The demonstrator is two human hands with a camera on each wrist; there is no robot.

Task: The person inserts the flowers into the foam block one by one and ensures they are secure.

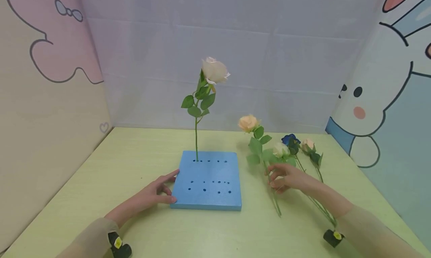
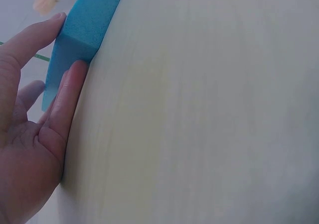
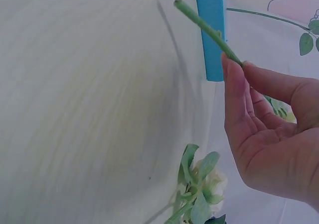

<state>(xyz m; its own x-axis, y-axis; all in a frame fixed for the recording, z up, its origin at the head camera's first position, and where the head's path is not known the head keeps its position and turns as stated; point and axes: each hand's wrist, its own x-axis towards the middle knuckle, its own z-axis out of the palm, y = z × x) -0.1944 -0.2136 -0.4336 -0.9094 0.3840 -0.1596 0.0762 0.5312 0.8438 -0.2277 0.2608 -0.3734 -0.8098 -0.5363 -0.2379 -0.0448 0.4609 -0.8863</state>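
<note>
On my feed, the head camera looks forward and down from the near side of the blue board (image 1: 211,172), taking it in whole. My left-wrist camera (image 1: 120,247), rolled sideways, peers low and close from the board's near left; my right-wrist camera (image 1: 332,239), also rolled, looks from farther off its right. All three share the board.

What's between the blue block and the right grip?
In the head view, bare table separates the blue block from the right grip; the peach rose's leaves show farther back.
</note>
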